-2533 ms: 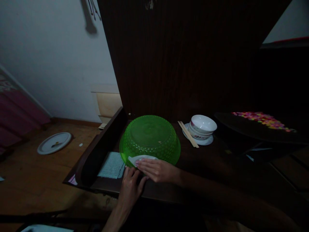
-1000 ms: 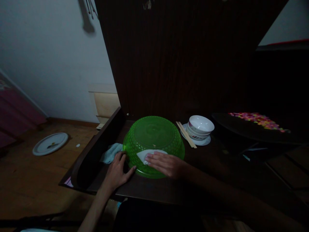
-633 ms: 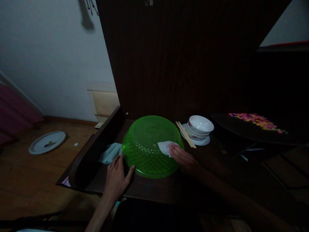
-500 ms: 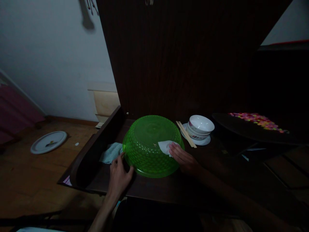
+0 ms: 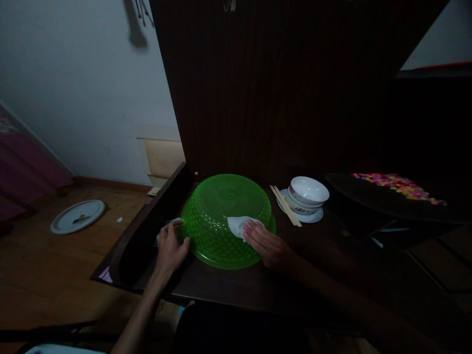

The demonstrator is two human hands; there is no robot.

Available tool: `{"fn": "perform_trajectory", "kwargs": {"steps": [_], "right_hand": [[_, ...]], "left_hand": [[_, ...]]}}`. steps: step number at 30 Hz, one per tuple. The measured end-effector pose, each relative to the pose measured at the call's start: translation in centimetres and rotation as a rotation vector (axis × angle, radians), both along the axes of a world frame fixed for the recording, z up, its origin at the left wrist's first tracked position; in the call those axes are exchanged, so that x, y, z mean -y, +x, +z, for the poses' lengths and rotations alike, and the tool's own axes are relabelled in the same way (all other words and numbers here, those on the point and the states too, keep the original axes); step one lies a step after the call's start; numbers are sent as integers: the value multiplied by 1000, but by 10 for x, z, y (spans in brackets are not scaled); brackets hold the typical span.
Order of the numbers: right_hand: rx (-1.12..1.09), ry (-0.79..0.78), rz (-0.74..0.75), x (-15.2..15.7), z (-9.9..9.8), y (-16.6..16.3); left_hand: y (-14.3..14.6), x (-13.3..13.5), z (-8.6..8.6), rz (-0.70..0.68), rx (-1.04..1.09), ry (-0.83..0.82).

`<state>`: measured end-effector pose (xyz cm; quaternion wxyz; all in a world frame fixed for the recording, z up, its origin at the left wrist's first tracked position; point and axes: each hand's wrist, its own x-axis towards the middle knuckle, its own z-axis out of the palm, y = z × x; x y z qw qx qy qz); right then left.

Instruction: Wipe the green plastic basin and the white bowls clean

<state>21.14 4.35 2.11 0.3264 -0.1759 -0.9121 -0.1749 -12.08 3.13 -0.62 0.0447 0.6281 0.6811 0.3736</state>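
Observation:
A green plastic basin (image 5: 232, 196) lies upside down on the dark tabletop, its woven-pattern side facing me. My left hand (image 5: 170, 250) is at the basin's left rim, thumb and fingers closed against the edge. Behind that hand, a pale blue-green cloth (image 5: 177, 220) is almost wholly hidden. Pinched in the fingers of my right hand (image 5: 271, 248) is a crumpled white tissue (image 5: 238, 227), pressed to the front right of the basin's side. A small light mark shows on the basin just left of the tissue.
Right of the basin, stacked white bowls (image 5: 308, 191) stand on a plate (image 5: 317, 216), with wooden chopsticks (image 5: 285, 206) leaning on its rim. A raised wooden edge (image 5: 147, 221) bounds the left. A white lid-like disc (image 5: 77, 216) lies on the floor.
The basin has turned and shifted slightly left, its light mark moving left too. My left hand has moved left with the rim, covering more of the cloth. The right hand and tissue moved left.

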Motion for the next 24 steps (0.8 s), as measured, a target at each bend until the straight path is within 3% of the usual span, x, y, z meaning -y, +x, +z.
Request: {"fn": "perform_trajectory", "kwargs": {"steps": [5, 12, 15, 20, 24], "right_hand": [[27, 35, 36, 1, -1, -17], [180, 14, 92, 4, 3, -38], [213, -26, 89, 11, 4, -67], [306, -100, -48, 24, -8, -129], [390, -274, -151, 30, -23, -175]], "left_hand": [[-17, -5, -11, -77, -13, -90], [-29, 0, -25, -221, -30, -89], [-30, 1, -27, -227, 2, -104], [-31, 3, -21, -249, 146, -150], [-34, 4, -18, -228, 219, -149]]}}
